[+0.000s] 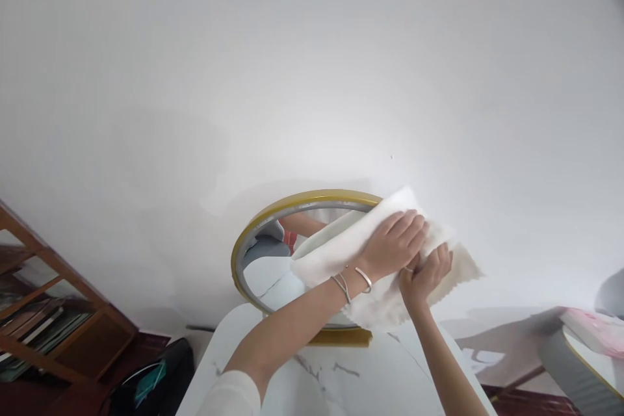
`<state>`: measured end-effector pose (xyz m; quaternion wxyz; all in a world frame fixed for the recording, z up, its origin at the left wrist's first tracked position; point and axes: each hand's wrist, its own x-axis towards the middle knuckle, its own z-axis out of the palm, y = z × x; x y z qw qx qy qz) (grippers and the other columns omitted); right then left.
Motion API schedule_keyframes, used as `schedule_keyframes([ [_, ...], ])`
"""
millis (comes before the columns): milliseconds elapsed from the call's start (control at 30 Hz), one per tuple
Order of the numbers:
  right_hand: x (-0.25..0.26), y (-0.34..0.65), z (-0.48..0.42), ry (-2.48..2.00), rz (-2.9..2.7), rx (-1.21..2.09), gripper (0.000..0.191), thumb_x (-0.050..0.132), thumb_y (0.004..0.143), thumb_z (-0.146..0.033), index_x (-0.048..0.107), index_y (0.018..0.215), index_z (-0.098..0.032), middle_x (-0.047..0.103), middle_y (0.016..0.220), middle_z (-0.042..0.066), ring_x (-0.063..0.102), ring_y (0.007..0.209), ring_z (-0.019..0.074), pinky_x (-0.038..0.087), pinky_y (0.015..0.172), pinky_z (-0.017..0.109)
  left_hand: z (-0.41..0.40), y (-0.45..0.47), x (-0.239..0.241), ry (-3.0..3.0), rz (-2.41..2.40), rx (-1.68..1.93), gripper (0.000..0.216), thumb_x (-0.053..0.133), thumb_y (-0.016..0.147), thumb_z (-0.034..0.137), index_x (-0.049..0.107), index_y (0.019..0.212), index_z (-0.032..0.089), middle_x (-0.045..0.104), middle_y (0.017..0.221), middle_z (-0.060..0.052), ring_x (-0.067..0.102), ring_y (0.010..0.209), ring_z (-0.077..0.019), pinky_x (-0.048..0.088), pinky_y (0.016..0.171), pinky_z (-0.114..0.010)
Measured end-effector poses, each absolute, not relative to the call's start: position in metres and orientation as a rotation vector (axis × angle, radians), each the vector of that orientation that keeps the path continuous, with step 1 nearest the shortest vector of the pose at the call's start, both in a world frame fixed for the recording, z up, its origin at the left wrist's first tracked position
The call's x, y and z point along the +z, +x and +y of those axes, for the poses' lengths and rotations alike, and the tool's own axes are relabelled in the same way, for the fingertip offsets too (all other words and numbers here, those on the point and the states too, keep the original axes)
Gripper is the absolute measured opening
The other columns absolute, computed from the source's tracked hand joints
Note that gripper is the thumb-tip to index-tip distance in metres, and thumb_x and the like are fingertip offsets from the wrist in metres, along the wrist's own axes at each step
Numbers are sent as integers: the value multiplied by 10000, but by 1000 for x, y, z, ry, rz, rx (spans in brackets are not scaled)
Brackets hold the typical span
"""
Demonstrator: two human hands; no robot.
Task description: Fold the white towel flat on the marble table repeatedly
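A round mirror with a gold-coloured frame stands on a gold base, close to the wall. A white cloth drapes over its right side and hides that part of the rim. My left hand, with bracelets at the wrist, lies across the cloth with its fingers bent over it. Just right of it and lower, my right hand is closed on bunched cloth, whose jagged edge hangs out to the right. In the glass show reflections of an arm and the cloth.
The mirror stands on a white marble-patterned tabletop. A wooden shelf with books is at the left, a dark bag below it. At the right a pink-and-white packet lies on a grey-sided piece of furniture. The wall rises behind.
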<state>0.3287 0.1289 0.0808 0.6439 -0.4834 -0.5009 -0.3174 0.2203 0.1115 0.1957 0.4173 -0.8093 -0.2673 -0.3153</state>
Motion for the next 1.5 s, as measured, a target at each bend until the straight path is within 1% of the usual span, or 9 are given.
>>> schedule_keyframes([
  [133,13,342,122,-1103,-1371,-734,444,351,908,-477,450,1207,-164,507,1233,222,353,1311,423,314,933,748,104,219,156,-2134,-599,-702,389,349,946,196,530,1291,197,399,1474,-19,274,1405,-187,321,1115,-333],
  [367,-75,342,93,-1141,-1748,-789,309,449,889,-475,593,904,-202,654,940,121,598,998,319,399,962,605,83,179,51,-2202,-723,-535,399,431,930,229,513,1320,221,382,1489,-5,368,1343,-166,382,1017,-262],
  [500,-100,336,78,-1059,-1911,-781,170,501,891,-305,626,790,-251,695,835,39,652,886,246,433,981,497,73,149,-6,-2419,-753,-311,414,450,921,187,519,1304,327,598,1285,13,568,1114,-124,425,916,-222],
  [600,-118,338,74,-923,-2057,-656,256,466,865,-121,637,758,-279,701,785,-7,668,835,194,460,978,411,68,134,-38,-2581,-770,-250,438,446,905,125,560,1227,400,696,1030,46,639,869,-106,448,808,-207],
  [767,-134,348,80,-763,-2153,-551,303,421,889,-96,645,846,-296,707,811,-33,676,782,143,544,849,286,60,125,-62,-2617,-809,-298,359,392,920,109,631,1140,262,699,835,10,614,666,-106,438,690,-206],
  [933,-120,359,88,-730,-2102,-534,337,347,920,-121,583,1105,-275,715,967,-2,682,884,140,548,893,320,56,136,-40,-2429,-878,-451,342,453,909,108,588,1194,239,703,990,-14,587,622,-100,394,578,-245],
  [1067,-85,368,93,-776,-1989,-667,356,432,876,-65,568,1120,-286,713,1020,-24,654,1007,139,446,1051,348,65,161,2,-2288,-841,-747,270,480,890,74,615,1079,211,672,1163,-21,614,678,-109,402,573,-280],
  [1267,13,375,109,-759,-1769,-853,354,437,875,-69,580,1161,-220,697,1092,34,493,1265,182,271,1149,469,90,187,90,-2184,-676,-1181,332,384,899,31,545,1140,192,655,1195,-53,602,1122,-157,450,910,-313],
  [1500,151,363,123,-696,-1781,-953,481,342,933,-137,391,1399,-243,610,1276,50,466,1290,193,302,1127,470,99,185,203,-1964,-791,-1298,426,363,901,38,477,1283,187,573,1321,-64,404,1338,-161,169,1161,-399],
])
